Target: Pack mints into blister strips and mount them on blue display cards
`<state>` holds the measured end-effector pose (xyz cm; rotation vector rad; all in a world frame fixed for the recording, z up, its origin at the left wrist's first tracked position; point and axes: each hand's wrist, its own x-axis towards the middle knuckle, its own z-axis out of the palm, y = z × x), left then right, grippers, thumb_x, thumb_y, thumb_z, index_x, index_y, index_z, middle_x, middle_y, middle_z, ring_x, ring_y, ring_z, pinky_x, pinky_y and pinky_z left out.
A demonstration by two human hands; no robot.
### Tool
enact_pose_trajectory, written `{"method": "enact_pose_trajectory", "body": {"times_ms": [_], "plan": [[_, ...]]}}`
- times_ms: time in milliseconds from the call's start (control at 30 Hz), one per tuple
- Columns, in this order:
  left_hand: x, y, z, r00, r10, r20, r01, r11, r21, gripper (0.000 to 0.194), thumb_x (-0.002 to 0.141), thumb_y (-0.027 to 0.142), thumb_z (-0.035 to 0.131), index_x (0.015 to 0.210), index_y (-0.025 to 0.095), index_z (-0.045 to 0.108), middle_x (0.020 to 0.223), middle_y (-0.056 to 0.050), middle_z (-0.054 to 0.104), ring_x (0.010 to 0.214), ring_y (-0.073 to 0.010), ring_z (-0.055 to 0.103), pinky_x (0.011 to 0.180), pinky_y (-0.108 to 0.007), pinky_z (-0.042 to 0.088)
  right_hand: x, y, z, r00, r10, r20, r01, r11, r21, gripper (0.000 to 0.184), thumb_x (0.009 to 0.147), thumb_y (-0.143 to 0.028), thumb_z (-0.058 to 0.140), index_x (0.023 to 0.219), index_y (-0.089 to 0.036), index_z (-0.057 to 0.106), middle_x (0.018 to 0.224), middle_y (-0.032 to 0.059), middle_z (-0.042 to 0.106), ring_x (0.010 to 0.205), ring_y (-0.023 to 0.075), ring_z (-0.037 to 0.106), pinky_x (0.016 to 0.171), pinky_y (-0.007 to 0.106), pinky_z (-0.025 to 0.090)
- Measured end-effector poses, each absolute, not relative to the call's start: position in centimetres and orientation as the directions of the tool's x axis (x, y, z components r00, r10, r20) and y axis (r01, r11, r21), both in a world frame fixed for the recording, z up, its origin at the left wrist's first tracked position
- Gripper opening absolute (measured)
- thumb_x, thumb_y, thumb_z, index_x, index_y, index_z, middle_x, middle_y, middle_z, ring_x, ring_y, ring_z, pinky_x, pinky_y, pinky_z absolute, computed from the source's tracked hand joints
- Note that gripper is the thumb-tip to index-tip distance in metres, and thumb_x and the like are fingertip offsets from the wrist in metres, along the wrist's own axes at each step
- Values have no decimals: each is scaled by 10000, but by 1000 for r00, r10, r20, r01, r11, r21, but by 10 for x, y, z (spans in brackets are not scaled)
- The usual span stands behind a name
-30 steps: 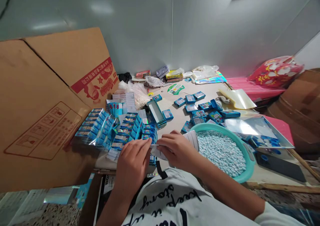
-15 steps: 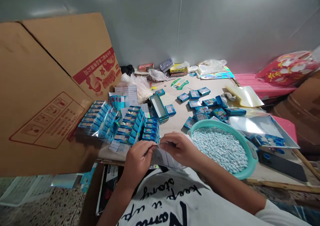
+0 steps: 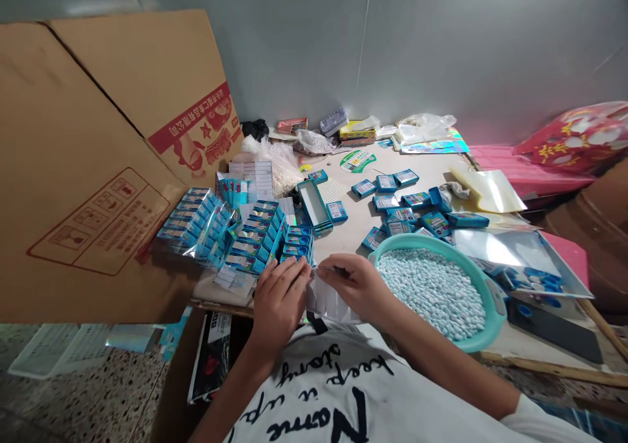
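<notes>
My left hand (image 3: 280, 298) and my right hand (image 3: 354, 283) meet at the table's near edge, both pinching the top of a white sheet of labels (image 3: 330, 302) that hangs down between them. Just left of my hands lie rows of small blue boxes (image 3: 255, 240), some wrapped in clear film (image 3: 196, 227). A teal basin (image 3: 485, 335) full of pale blue pellets (image 3: 432, 289) stands right beside my right wrist.
A big cardboard box (image 3: 93, 168) leans at the left. Loose blue boxes (image 3: 402, 201), an open box tray (image 3: 314, 206), plastic bags (image 3: 275, 168), a clear tray (image 3: 520, 260) and a black slab (image 3: 554, 328) lie on the table. A red bag (image 3: 574, 139) sits far right.
The sheet went from lying folded under my hands to hanging down from my fingertips. My hands rose slightly and the view shifted to the left.
</notes>
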<state>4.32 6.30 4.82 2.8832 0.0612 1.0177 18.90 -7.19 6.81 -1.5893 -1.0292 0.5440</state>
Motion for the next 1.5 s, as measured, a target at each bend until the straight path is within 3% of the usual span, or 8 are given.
{"method": "enact_pose_trajectory", "body": {"times_ms": [333, 433, 567, 733, 833, 1000, 1100, 1500], "plan": [[33, 58, 38, 762, -19, 648, -63, -997, 44, 370, 820, 288, 753, 1163, 185, 660, 1217, -116, 722, 1304, -305, 559, 1209, -521, 236, 199, -70, 63, 597, 795, 107, 210, -26, -977, 269, 881, -409, 610, 746, -179, 649, 663, 4, 564, 644, 150, 508, 572, 261, 378], [34, 56, 30, 771, 74, 633, -195, -918, 345, 247, 831, 177, 723, 1066, 219, 658, 1093, -55, 760, 1154, -232, 663, 1149, -450, 381, 220, -78, 54, 698, 709, 102, 221, -77, -972, 307, 874, -457, 609, 780, -170, 665, 680, 12, 582, 637, 150, 499, 559, 262, 364], [41, 62, 16, 679, 623, 388, -24, -510, 860, 80, 865, 165, 671, 905, 221, 632, 932, -29, 737, 943, -177, 717, 882, -315, 563, 262, -113, 11, 855, 517, 28, 291, -436, -852, 316, 902, -465, 551, 878, -182, 688, 790, 36, 672, 714, 182, 591, 616, 274, 411], [53, 79, 11, 598, 798, 75, -9, -86, 996, 361, 778, 277, 783, 1046, 210, 552, 836, 12, 669, 821, -148, 709, 815, -284, 562, 286, -158, -53, 915, 355, -191, 238, -857, -456, 255, 898, -311, 528, 947, -133, 704, 1002, 165, 706, 954, 333, 646, 833, 443, 451], [57, 86, 10, 578, 816, 19, -30, -2, 1000, 471, 743, 294, 813, 1105, 203, 527, 824, 29, 645, 740, -120, 686, 784, -276, 563, 279, -153, -65, 967, 237, -89, 192, -917, -350, 397, 856, -257, 567, 1181, -37, 625, 1276, 293, 577, 1189, 451, 532, 1014, 638, 312], [62, 85, 4, 526, 849, -49, -94, 115, 989, 539, 735, 307, 821, 1147, 204, 489, 813, 37, 649, 783, -162, 729, 853, -343, 569, 245, -100, -25, 807, 581, 109, 478, -532, -699, 403, 939, -359, 497, 1265, -146, 602, 1269, 172, 624, 1175, 326, 568, 1020, 482, 410], [66, 82, 3, 506, 861, -58, -86, 117, 989, 580, 714, 294, 834, 1170, 199, 489, 827, 28, 655, 803, -151, 720, 858, -325, 562, 218, -69, 7, 565, 823, -59, 214, -215, -953, 488, 930, -515, 539, 1304, -204, 576, 1168, 115, 684, 1052, 263, 641, 791, 358, 512], [74, 83, 3, 541, 839, -59, -17, 81, 997, 721, 726, 325, 820, 1331, 206, 446, 984, -59, 668, 928, -203, 711, 884, -391, 568, 191, -29, 8, 518, 852, -74, -118, -14, -993, 322, 816, -464, 677, 960, -179, 709, 749, 34, 664, 679, 181, 603, 646, 329, 474]]}}
